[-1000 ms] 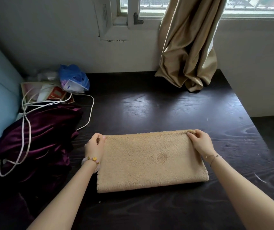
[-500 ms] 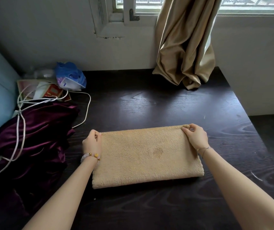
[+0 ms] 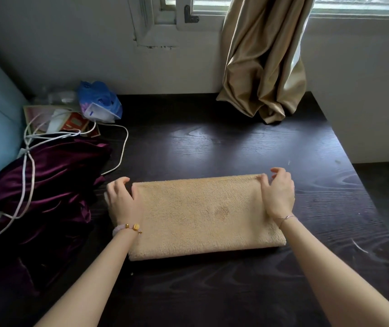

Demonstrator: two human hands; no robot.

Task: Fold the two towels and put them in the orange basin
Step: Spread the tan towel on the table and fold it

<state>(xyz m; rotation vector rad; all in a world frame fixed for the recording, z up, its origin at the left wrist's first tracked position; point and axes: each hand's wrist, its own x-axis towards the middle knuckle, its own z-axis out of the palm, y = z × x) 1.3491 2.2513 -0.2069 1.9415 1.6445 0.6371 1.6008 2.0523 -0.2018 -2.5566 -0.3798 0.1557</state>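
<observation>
Head camera: a folded tan towel [image 3: 202, 215] lies flat on the dark table [image 3: 212, 147]. Left hand [image 3: 122, 201] and right hand [image 3: 279, 197] rest at its opposite ends, well apart, fingers loosely curled, gripping nothing. A blue plastic bag [image 3: 100, 100] at far left holds something white.

Towel [image 3: 202, 215] on table [image 3: 212, 142], cloth [image 3: 47, 185] left

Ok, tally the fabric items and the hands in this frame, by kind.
Towels: 1, the tan towel
Other cloths: 1, the purple velvet cloth
Curtains: 1, the gold curtain
Hands: 2, the left hand and the right hand
Total: 5
</observation>
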